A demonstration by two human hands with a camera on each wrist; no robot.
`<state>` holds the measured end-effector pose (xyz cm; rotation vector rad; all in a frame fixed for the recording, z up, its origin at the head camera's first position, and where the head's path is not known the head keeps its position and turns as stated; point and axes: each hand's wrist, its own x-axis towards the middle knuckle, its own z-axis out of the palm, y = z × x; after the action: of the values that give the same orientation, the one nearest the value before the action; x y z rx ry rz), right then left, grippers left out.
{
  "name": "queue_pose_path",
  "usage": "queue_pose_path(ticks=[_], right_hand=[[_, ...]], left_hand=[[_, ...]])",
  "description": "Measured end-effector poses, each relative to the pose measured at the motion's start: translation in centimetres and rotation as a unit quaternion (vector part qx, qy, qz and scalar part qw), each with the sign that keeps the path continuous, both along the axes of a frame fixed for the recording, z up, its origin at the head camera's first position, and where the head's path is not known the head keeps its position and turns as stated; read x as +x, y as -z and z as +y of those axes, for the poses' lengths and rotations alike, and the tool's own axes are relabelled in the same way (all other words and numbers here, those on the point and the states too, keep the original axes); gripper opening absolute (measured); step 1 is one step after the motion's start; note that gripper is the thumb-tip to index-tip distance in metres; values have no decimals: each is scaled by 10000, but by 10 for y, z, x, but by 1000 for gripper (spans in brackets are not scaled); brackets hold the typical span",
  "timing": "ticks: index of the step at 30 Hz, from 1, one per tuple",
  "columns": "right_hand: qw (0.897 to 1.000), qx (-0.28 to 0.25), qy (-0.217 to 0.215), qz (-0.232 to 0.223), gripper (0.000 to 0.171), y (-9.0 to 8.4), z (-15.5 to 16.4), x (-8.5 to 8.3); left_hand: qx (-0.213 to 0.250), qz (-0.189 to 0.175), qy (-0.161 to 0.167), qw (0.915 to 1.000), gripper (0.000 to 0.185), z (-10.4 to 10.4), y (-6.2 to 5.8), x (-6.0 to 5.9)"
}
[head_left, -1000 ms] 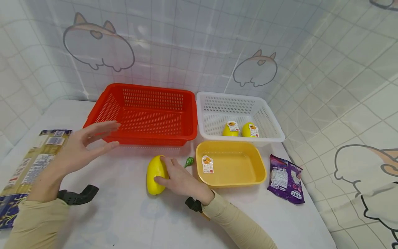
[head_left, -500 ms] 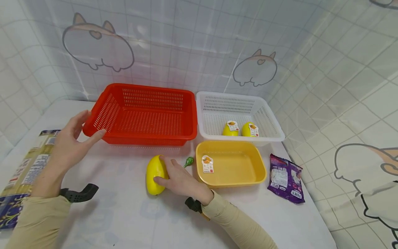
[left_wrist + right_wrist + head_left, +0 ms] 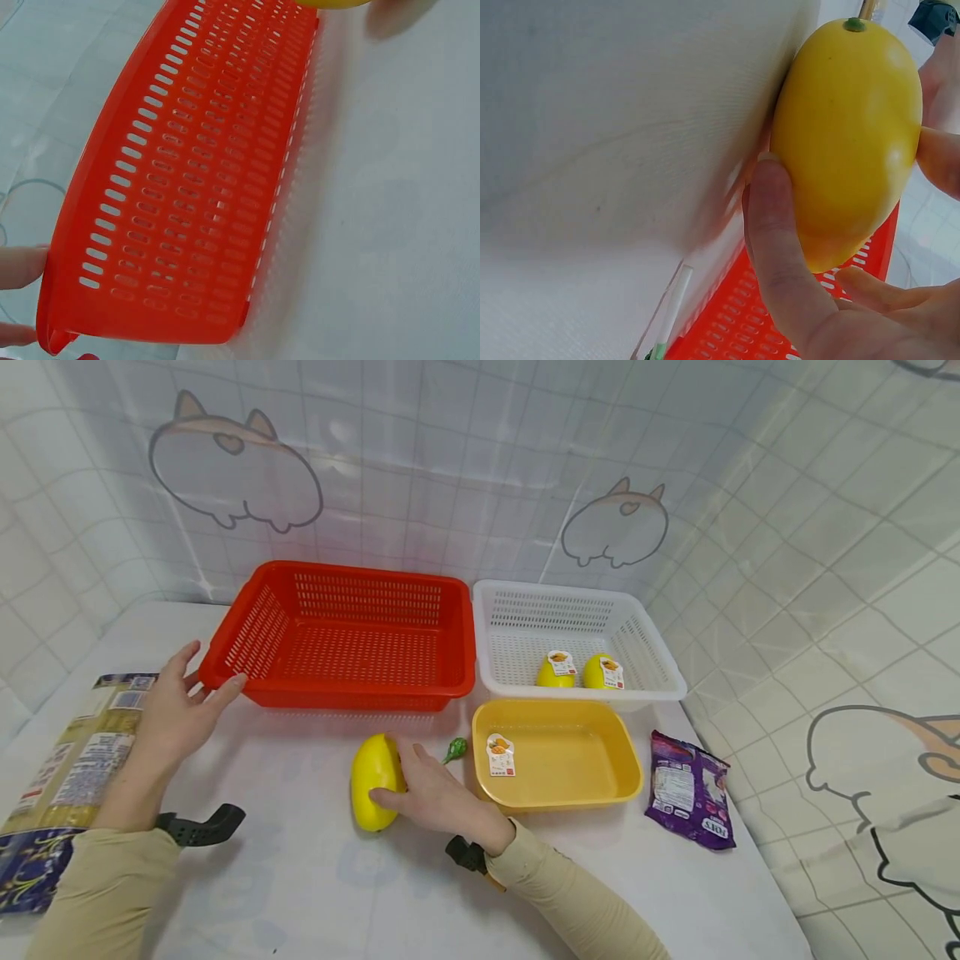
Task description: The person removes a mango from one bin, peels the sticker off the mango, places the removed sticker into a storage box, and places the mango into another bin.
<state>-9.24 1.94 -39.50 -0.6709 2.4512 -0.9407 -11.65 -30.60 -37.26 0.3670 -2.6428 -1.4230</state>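
A yellow mango (image 3: pixel 371 777) lies on the white table in front of the red basket (image 3: pixel 360 575). My right hand (image 3: pixel 396 770) grips it from the right, thumb low and fingers over the top. In the right wrist view my fingers (image 3: pixel 780 247) curl round the mango (image 3: pixel 847 127). My left hand (image 3: pixel 206 681) is spread at the basket's front left corner, with thumb and fingers touching the rim. The left wrist view shows the empty red basket (image 3: pixel 202 172) from the side, with my fingertips (image 3: pixel 19 266) at its corner.
A white basket (image 3: pixel 517 610) with two labelled yellow mangoes (image 3: pixel 557 670) stands to the right of the red one. In front of it sit a yellow tray (image 3: pixel 570 760), a small green thing (image 3: pixel 454 749) and a purple packet (image 3: pixel 690 789). A long food packet (image 3: pixel 67 760) lies far left.
My left hand has moved left and down, from above the red basket's front edge to its front left corner. The right hand and the mango have stayed put.
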Motion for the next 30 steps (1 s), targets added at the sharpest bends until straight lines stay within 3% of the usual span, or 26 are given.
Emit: queue_pose_path(ticks=[10, 30], right_hand=[[9999, 53, -46, -114, 83, 0, -2, 1], [9991, -322, -248, 146, 79, 0, 0, 1]], left_hand=[[500, -185, 74, 9985, 93, 0, 3, -1], [544, -396, 143, 9976, 91, 0, 3, 0]])
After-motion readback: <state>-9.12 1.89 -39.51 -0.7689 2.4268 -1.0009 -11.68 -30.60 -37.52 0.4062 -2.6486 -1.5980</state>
